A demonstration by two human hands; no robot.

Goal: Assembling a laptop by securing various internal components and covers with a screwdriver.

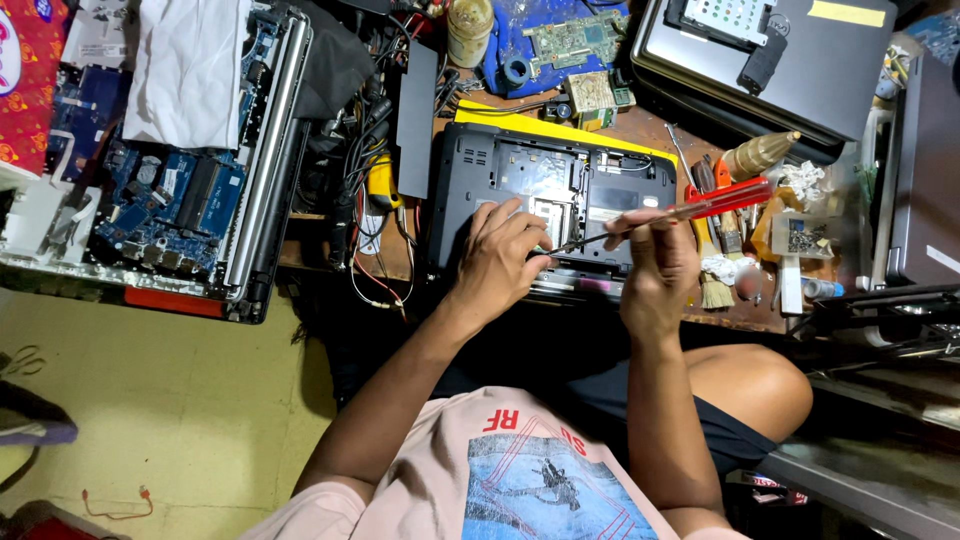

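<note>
A black laptop base (480, 170) lies upside down on the workbench with its inner parts exposed. My right hand (655, 265) grips a screwdriver with a clear red handle (725, 200), held nearly level, its thin shaft pointing left. My left hand (500, 255) rests on the laptop's near edge, fingers pinched at the screwdriver's tip. What the fingertips pinch is too small to tell.
A second opened laptop with a blue circuit board (170, 200) lies at left, a white cloth (185, 70) on it. A tangle of cables (365, 150) sits between them. A closed grey laptop (790, 70), brushes and tools (720, 250) crowd the right.
</note>
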